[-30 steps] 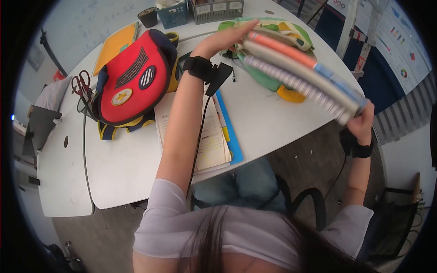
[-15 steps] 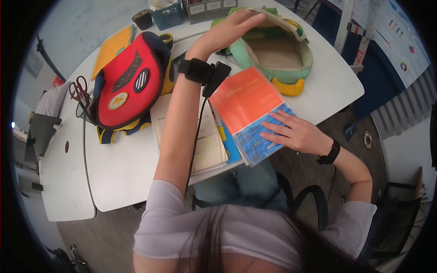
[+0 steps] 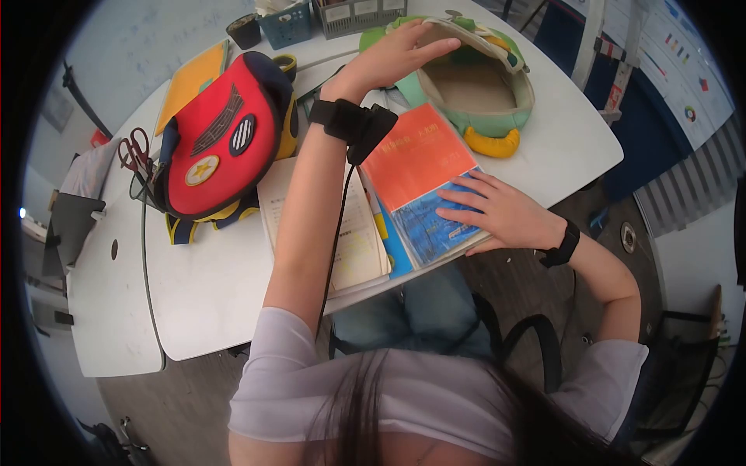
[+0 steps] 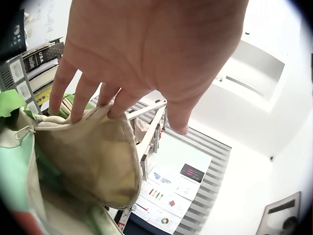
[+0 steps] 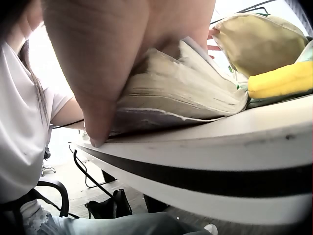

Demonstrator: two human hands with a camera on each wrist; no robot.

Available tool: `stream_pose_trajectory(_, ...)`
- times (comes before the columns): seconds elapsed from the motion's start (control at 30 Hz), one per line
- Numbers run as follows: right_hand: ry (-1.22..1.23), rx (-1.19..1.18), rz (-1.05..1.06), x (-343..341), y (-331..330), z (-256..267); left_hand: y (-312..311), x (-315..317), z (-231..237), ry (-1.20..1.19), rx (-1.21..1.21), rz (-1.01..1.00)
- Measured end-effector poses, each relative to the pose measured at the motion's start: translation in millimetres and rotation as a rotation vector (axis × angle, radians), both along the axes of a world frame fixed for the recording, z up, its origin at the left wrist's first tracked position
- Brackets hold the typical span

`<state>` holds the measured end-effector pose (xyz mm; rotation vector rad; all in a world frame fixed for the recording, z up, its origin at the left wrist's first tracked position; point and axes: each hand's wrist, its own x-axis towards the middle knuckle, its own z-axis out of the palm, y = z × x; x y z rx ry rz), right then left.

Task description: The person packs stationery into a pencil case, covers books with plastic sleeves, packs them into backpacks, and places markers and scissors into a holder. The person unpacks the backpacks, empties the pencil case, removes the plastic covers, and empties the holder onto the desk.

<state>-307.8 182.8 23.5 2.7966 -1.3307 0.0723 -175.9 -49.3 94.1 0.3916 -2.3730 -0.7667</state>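
Observation:
A green backpack [image 3: 509,119] stands unzipped at the far right, its beige lining showing. My left hand [image 3: 392,60] is at its raised flap [image 4: 98,156], fingers extended along the upper edge and thumb held apart. Nearer me lies a stack of books, topped by an orange-and-blue book [image 3: 416,151]. My right hand [image 3: 517,217] rests on the blue part of that cover with fingers spread. In the right wrist view, its thumb points down beside the page edges [image 5: 181,93], close to the table's rim.
A red backpack [image 3: 225,155] lies at left, with scissors [image 3: 134,147] beside it. Printed pages [image 3: 334,233] and a blue folder [image 3: 399,262] are left of the stack. Toward the back are an orange folder [image 3: 190,81], a pot [image 3: 244,33], a blue basket [image 3: 286,31] and a grey basket [image 3: 361,23].
The books were held up over the backpack's front by my right hand; they now lie on the table, with that hand flat on top. My left hand stays by the backpack, whose opening now shows.

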Motion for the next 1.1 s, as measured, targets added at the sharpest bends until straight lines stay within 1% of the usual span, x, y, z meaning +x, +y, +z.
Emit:
stream_pose_trajectory(0.1, -0.03, 0.02, -0.007, -0.5, -4.6, 8.8, -1.5, -2.0, -2.9, -0.019, -0.032, 0.035)
stream_pose_trajectory(0.17, -0.233, 0.087, 0.019, -2.2, -10.4, 18.4, -0.3, -1.0, -1.9, -0.041, -0.029, 0.062)
stream_pose_trajectory(0.23, -0.36, 0.152, -0.014, -16.3, -27.7, 31.1, -0.7, -0.4, -0.9, -0.035, -0.022, 0.071)
stream_pose_trajectory(0.27, -0.386, -0.014, -0.043, -28.7, -45.6, 26.3, -0.8, 0.1, -0.8, -0.031, -0.014, 0.076)
stream_pose_trajectory(0.33, -0.412, -0.141, -0.22, -52.2, -85.5, 32.6, 1.5, 1.3, 2.0, -0.015, -0.025, 0.05)
stream_pose_trajectory(0.4, -0.294, -0.349, -0.289, -83.9, -132.6, 25.3, 3.0, 2.0, 2.1, 0.006, -0.036, 0.032)
stream_pose_trajectory(0.43, -0.292, -0.349, -0.278, -97.3, -154.7, 21.9, 3.6, 1.7, 1.4, 0.013, -0.043, 0.042)
stream_pose_trajectory(0.5, -0.095, -0.279, -0.493, -120.4, -198.4, 12.8, 2.9, 1.1, 0.9, 0.029, -0.055, 0.072)
stream_pose_trajectory(0.53, -0.073, -0.358, -0.531, -133.7, -221.7, -1.1, 1.6, 0.8, 0.8, -0.003, -0.088, 0.068)
stream_pose_trajectory(0.57, -0.055, -0.438, -0.566, -124.1, -231.8, 3.1, 0.8, 1.5, 1.7, -0.037, -0.12, 0.065)
stream_pose_trajectory(0.6, -0.059, -0.35, -0.611, -118.1, -240.1, 10.7, 1.7, 2.6, 2.4, -0.049, -0.11, 0.05)
stream_pose_trajectory(0.63, -0.012, -0.374, -0.724, -114.7, -238.8, 13.3, 0.3, 2.2, 1.5, -0.05, -0.111, 0.069)
stream_pose_trajectory(0.7, -0.019, -0.348, -0.698, -111.6, -232.1, 20.6, -0.8, 1.7, -1.6, -0.034, -0.096, -0.003)
stream_pose_trajectory(0.73, -0.02, -0.323, -0.687, -110.3, -229.4, 23.7, 0.2, 2.4, -1.9, -0.072, -0.075, 0.027)
stream_pose_trajectory(0.87, -0.017, -0.225, -0.658, -106.5, -221.8, 32.9, -1.7, 2.2, -4.2, -0.079, -0.086, 0.058)
stream_pose_trajectory(1.07, -0.008, -0.064, -0.671, -104.7, -217.8, 39.7, -3.9, -1.5, -5.9, -0.093, -0.054, 0.025)
stream_pose_trajectory(1.1, -0.006, -0.04, -0.682, -104.7, -217.7, 40.1, -3.5, -2.8, -8.9, -0.024, -0.089, 0.057)
